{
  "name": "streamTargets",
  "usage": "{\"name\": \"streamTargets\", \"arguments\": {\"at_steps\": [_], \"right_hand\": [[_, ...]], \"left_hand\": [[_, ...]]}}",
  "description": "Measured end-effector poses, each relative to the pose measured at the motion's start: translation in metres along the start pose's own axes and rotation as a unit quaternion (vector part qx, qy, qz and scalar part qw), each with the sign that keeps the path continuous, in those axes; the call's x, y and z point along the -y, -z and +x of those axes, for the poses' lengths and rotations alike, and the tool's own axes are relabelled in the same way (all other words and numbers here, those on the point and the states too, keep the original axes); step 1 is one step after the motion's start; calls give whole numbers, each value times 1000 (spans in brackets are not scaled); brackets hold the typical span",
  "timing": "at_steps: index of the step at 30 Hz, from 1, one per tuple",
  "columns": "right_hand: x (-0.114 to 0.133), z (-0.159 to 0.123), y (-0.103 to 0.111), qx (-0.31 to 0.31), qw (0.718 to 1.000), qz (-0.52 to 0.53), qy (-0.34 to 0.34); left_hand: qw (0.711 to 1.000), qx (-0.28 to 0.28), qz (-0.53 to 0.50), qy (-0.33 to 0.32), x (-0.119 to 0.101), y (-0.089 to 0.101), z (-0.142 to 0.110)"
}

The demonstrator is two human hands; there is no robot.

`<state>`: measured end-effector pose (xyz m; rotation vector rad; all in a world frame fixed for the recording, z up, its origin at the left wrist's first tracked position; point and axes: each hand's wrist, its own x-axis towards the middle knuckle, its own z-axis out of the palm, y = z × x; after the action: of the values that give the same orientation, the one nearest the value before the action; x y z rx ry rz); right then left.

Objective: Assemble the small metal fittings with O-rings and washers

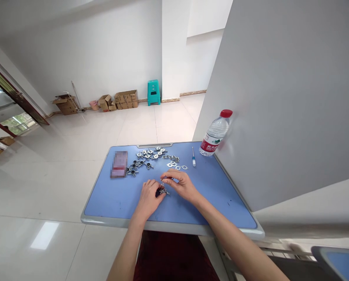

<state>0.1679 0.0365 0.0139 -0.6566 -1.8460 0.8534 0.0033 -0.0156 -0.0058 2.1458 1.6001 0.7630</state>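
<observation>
My left hand (148, 195) rests low over the front half of the blue table (116, 203). Its thumb and fingers are closed around a small metal fitting (163, 191) with a dark part, mostly covered by the fingers. Just right of it, my right hand (182, 185) is closed in a pinch above the fitting; what lies between its fingertips is too small to make out. Beyond the hands lie several fittings with black round centres (137, 164), several silver fittings (151, 153) and flat oval metal plates (173, 164).
A screwdriver (193, 160) with a clear blue handle lies at the right. Behind it stands a red-capped water bottle (214, 134) against a grey panel (280, 97). A blurred purplish item (119, 164) lies at the left. Cardboard boxes (126, 100) and green stools (154, 92) stand by the wall.
</observation>
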Motion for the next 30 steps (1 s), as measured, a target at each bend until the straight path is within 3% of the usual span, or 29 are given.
{"name": "streamTargets", "arguments": {"at_steps": [4,12,30], "right_hand": [[2,0,1,10,999,-32,26],[12,2,3,121,989,-6,83],[7,1,-12,44,999,0,22]], "left_hand": [[1000,1,5,0,0,0,0],[1000,-9,11,0,3,-3,-2],[999,-27,41,-10,5,-7,-3]]}}
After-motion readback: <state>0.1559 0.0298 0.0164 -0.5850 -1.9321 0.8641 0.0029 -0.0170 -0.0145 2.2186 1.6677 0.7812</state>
